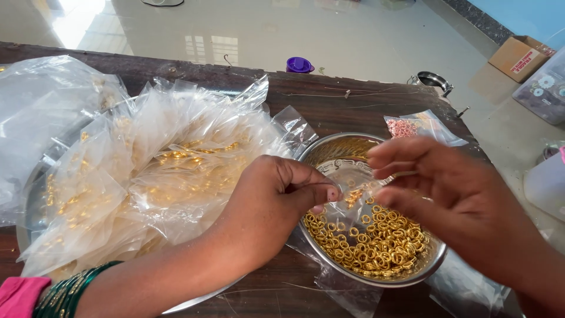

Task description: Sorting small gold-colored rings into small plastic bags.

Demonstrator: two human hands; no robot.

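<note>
My left hand and my right hand both pinch a small clear plastic bag above a steel bowl. A few gold rings show inside the bag. The bowl holds several loose gold rings. My left wrist wears green bangles beside a pink sleeve.
A large steel plate at left carries a heap of clear bags filled with gold rings. A small bag of pink beads lies behind the bowl. On the floor beyond the dark wooden table are a purple lid, a steel pot and a cardboard box.
</note>
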